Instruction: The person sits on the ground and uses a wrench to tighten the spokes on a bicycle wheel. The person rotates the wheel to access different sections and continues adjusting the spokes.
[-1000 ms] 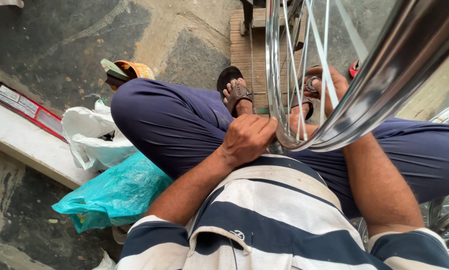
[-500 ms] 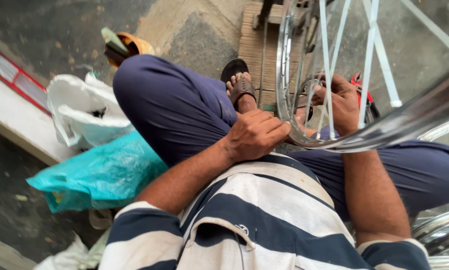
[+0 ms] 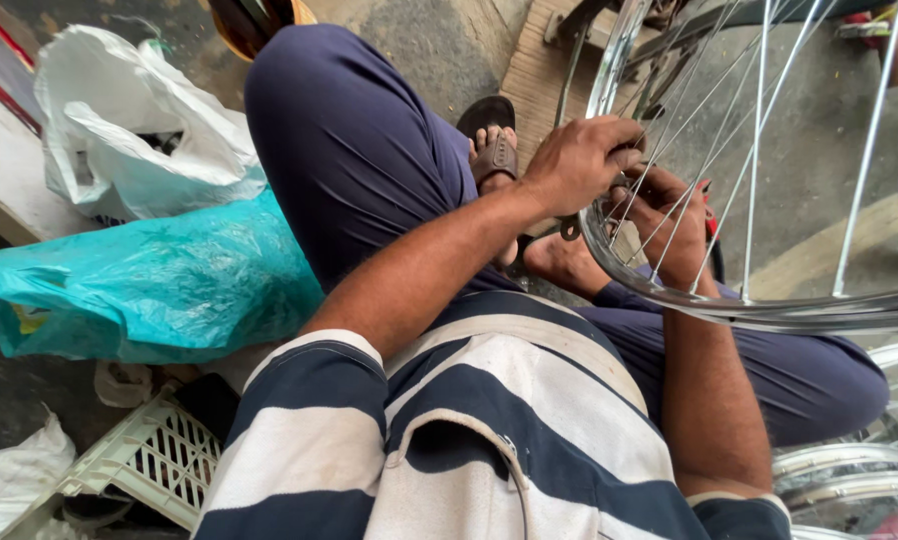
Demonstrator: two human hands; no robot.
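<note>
A shiny metal bicycle wheel rim (image 3: 769,312) with thin silver spokes (image 3: 759,150) is standing tilted over the person's lap, its curved lower edge lying across the thigh. A small dark tool (image 3: 570,228) is hanging at the rim's left edge.

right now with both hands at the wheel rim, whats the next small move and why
Probably a small turn of the small tool at the rim. The left hand pinches there where the spokes meet the rim, and the right hand steadies the wheel from behind the spokes. What the fingers grip is too hidden to tell.
</note>
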